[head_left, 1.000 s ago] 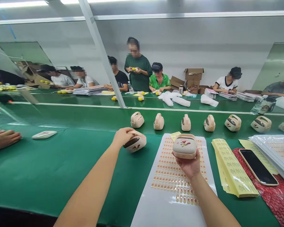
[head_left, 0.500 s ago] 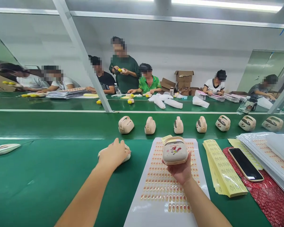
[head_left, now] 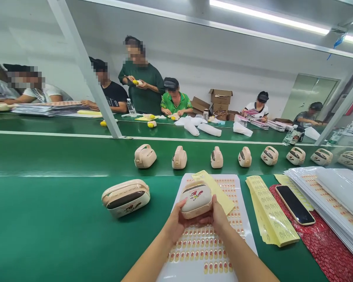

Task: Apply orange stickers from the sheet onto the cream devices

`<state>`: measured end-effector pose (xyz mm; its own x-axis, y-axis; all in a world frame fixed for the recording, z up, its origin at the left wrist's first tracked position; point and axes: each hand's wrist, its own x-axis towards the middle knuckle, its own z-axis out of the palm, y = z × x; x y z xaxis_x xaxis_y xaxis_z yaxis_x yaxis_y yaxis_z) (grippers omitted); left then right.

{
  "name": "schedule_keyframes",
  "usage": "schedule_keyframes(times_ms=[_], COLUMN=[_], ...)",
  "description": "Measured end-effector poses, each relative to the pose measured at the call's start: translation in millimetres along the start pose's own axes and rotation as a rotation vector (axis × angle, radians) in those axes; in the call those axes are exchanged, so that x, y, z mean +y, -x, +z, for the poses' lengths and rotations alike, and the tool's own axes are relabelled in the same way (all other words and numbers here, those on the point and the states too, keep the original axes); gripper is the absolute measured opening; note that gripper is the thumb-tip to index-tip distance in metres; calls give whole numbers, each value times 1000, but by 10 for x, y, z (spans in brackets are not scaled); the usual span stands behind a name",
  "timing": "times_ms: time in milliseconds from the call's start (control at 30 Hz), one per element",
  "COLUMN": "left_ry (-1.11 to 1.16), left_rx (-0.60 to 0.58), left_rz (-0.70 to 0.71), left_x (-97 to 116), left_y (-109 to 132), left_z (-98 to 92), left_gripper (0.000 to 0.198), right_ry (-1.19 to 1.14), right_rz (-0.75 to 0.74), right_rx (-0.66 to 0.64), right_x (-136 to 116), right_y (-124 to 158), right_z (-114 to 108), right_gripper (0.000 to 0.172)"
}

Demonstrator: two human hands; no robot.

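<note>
1. Cardboard cartons (head_left: pixel 220 100) stand stacked by the far wall with their flaps up. From here I can't see what is inside them.
2. The beige plastic case (head_left: pixel 195 199) held at the near edge of the bench is shut, so its inside is hidden as well. A second case (head_left: pixel 125 197) lies on the green bench (head_left: pixel 47 223) to the left, well clear of the hands, and a row of matching cases (head_left: pixel 180 157) stands farther along the bench.
3. The held case is rounded and cream-coloured, with a dark band across its top and a red-and-yellow bird-like emblem on its face. It sits tilted.
4. The left hand (head_left: pixel 176 223) and the right hand (head_left: pixel 219 217) are both closed around it, cupping it from below and from either side. The case rests between them, with the thumbs against its flanks.
5. Beneath the hands lies a white sheet (head_left: pixel 243 239) printed with rows of small orange-tipped decals. A yellow label strip (head_left: pixel 214 192) lies across its top. Beyond it are longer yellow label strips (head_left: pixel 270 211) and a smartphone (head_left: pixel 294 205) on a red patterned mat (head_left: pixel 329 246).
</note>
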<state>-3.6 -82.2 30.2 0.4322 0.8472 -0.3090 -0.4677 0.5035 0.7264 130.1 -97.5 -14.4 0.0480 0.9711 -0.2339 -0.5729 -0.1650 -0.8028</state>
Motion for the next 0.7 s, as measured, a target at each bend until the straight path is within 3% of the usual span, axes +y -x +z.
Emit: schedule_keyframes(times_ms=[133, 233, 367, 467, 567, 700], left_ry=[-66, -187, -209, -212, -198, -163], left_rx=[52, 81, 74, 56, 27, 26], left_rz=[199, 364, 416, 408, 407, 417], left_x=[69, 77, 86, 111, 133, 137], left_y=[-21, -72, -104, -97, -78, -55], left_z=[-74, -145, -205, -211, -194, -159], left_gripper=[79, 75, 79, 78, 74, 73], right_ry=[105, 231, 286, 265, 265, 381], right_rz=[-192, -240, -228, -258, -302, -439], right_rx=[33, -33, -159, -171, -107, 89], right_x=[73, 9, -73, -68, -49, -110], right_y=[32, 106, 149, 159, 189, 218], right_z=[4, 30, 50, 56, 75, 136], right_gripper=[58, 58, 64, 65, 58, 38])
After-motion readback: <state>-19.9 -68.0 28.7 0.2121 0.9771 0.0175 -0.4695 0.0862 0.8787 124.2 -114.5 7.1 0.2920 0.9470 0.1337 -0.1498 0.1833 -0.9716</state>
